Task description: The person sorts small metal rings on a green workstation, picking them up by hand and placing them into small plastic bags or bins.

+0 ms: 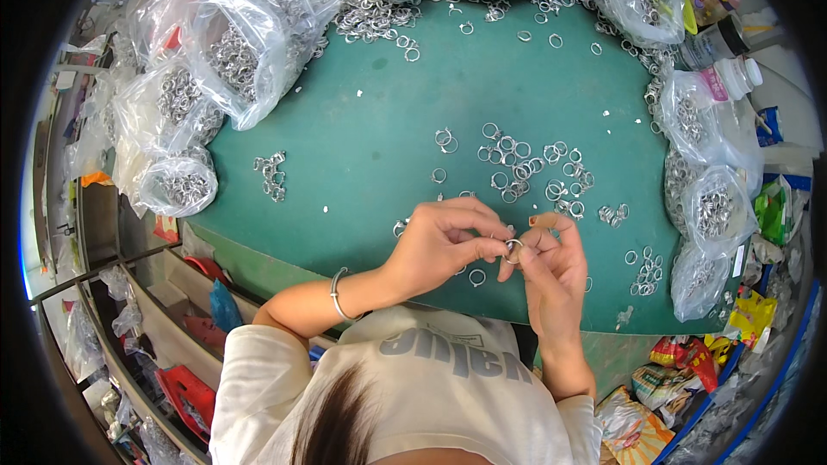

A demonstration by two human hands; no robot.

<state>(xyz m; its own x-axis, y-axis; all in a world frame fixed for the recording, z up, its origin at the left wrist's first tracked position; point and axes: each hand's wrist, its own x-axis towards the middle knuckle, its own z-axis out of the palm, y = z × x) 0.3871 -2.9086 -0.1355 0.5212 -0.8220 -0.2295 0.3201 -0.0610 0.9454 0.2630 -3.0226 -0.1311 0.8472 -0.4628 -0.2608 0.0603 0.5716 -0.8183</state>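
Over the near edge of the green table [370,146], my two hands meet at a silver-coloured ring [514,243]. My left hand [444,237] pinches toward the ring's left side with thumb and forefinger. My right hand [551,263] grips the same ring between thumb and fingers. Just beyond my hands lies a loose group of similar rings [508,155]. A single ring [477,277] rests close below my left fingers. Further right sits a small cluster of rings [646,274], and at the left a short row of rings [272,175].
Clear plastic bags full of rings [237,56] line the table's left and far sides. More ring bags [713,207] stand along the right edge. A capped plastic jar [732,77] is at the far right. Drawers with a red bin [185,396] are at lower left.
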